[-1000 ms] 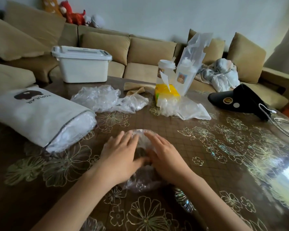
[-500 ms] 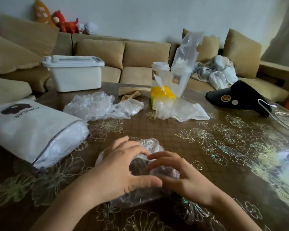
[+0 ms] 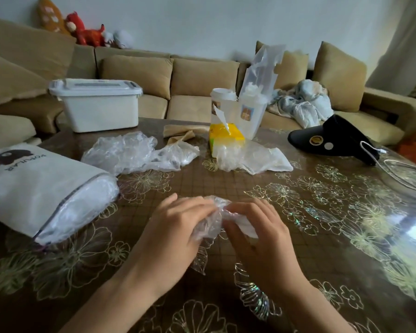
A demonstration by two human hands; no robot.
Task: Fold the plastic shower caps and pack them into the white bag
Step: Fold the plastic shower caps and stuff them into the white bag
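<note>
A clear plastic shower cap (image 3: 210, 224) is bunched small between both hands, low over the table's middle. My left hand (image 3: 175, 231) curls round its left side and my right hand (image 3: 259, 236) pinches its right side. The white bag (image 3: 34, 186) lies on its side at the left, its open mouth facing right and stuffed with clear plastic. More crumpled shower caps (image 3: 130, 152) lie in a loose heap behind the hands, left of centre.
The flower-patterned table (image 3: 322, 224) also holds a white lidded bin (image 3: 96, 104), a yellow tissue pack (image 3: 226, 138) with clear plastic beside it, two white cups in a plastic bag (image 3: 247, 104), and a black visor (image 3: 334, 138). A beige sofa stands behind.
The cap, first pressed flat under both hands, has been gathered into a tighter bundle and lifted a little. Both hands have closed round it.
</note>
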